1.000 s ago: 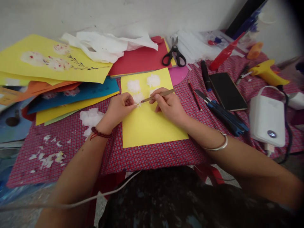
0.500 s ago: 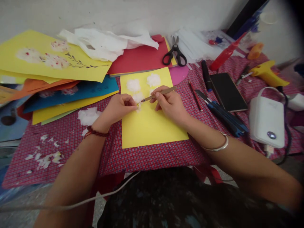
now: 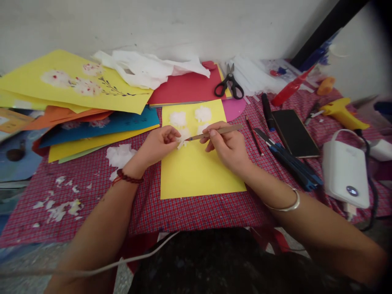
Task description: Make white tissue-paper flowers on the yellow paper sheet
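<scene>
A yellow paper sheet [image 3: 199,171] lies on the red checked cloth [image 3: 190,210] in front of me. Near its top edge sit white tissue puffs [image 3: 178,119]. My left hand [image 3: 159,143] is closed in a pinch on a small white tissue piece [image 3: 182,141] at the sheet's upper left. My right hand [image 3: 228,146] grips a thin brown pencil [image 3: 214,132] whose tip points left at that tissue piece, almost touching it.
Stacked coloured paper sheets [image 3: 92,122] lie at the left, white crumpled tissue [image 3: 147,69] and black scissors [image 3: 229,81] at the back. A black phone [image 3: 294,132], pens [image 3: 288,157], a white power bank [image 3: 344,169], a yellow glue gun [image 3: 343,112] and a red bottle [image 3: 289,90] crowd the right.
The view has shifted, so everything sits slightly lower and to the right. My hands stay together over the tissue piece, the pencil tip still at it.
</scene>
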A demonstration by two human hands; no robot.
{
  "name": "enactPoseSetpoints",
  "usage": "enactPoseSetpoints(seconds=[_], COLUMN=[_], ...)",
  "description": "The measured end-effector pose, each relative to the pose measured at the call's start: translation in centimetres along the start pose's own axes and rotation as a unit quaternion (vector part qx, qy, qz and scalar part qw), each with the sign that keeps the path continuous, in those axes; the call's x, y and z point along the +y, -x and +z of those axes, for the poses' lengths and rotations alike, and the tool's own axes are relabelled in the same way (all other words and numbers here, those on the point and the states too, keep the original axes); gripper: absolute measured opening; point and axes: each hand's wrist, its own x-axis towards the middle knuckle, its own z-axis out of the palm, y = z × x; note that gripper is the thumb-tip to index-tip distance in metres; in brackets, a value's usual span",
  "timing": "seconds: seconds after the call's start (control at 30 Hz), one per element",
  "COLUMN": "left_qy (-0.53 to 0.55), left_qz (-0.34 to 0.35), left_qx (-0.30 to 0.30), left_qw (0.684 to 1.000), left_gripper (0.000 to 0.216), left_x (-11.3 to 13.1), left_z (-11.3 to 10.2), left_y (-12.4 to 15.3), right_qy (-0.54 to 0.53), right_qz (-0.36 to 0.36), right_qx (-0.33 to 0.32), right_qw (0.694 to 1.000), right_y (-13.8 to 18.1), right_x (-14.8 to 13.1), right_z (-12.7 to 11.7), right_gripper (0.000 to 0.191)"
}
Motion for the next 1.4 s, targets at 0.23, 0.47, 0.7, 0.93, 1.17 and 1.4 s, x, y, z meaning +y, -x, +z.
enactPoseSetpoints(seconds=[0.23,0.47,0.7,0.93,1.17,1.4], left_qy=[-0.025,-0.012,-0.086,-0.085,-0.046,-0.141], left_qz=[0.076,0.075,0.162,0.182,0.114,0.226], left_qx=[-0.034,0.025,0.006,0.027,0.012,0.003], left_qw=[0.996,0.997,0.983,0.979,0.992,0.964], left_gripper=[0.012,0.003,0.012,0.006,0.011,0.010], left_x=[0.0,-0.3,-0.9,-0.2,-0.7,-0.8], left_z=[-0.1,-1.4,-0.8,-0.5,-1.3,-0.6], left_y=[0.5,0.7,0.3,0.2,0.9,-0.2], right_qy=[0.000,-0.008,-0.014,-0.025,-0.020,-0.007], right_qz=[0.001,-0.004,-0.002,-0.007,-0.003,0.018], right_qx=[-0.001,0.004,0.010,0.020,0.017,0.015], right_qw=[1.000,1.000,1.000,0.999,1.000,1.000], right_y=[-0.3,-0.4,-0.6,-0.8,-0.9,-0.9], right_x=[0.7,0.7,0.7,0.8,0.8,0.8], right_z=[-0.2,-0.2,-0.3,-0.5,-0.5,-0.5], right_gripper=[0.031,0.036,0.034,0.028,0.032,0.035])
